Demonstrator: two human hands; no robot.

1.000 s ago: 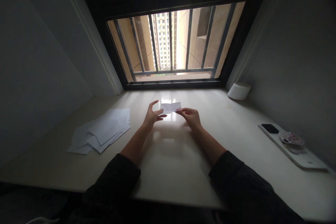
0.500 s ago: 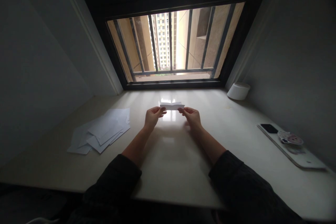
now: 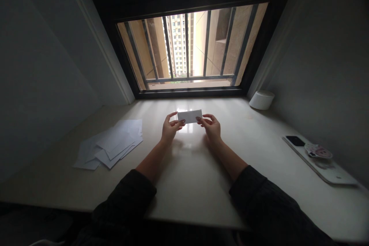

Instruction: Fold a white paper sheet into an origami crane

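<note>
A small folded piece of white paper (image 3: 189, 116) is held up in the air above the glossy desk. My left hand (image 3: 172, 127) pinches its left end, and my right hand (image 3: 210, 127) pinches its right end. The paper lies nearly flat between my fingertips, tilted slightly, with its face turned towards me. Dark sleeves cover both forearms near the desk's front edge.
Several loose white paper sheets (image 3: 111, 146) lie in a heap on the left of the cream desk (image 3: 190, 196). A black phone (image 3: 295, 141) and a round sticker lie on a white board (image 3: 325, 169) at right. A white cylinder (image 3: 261, 100) stands in the far corner below a barred window (image 3: 190, 46).
The paper has turned from a bent, creased strip into a flatter rectangle held more squarely. My hands have moved slightly apart, with fingers spread more.
</note>
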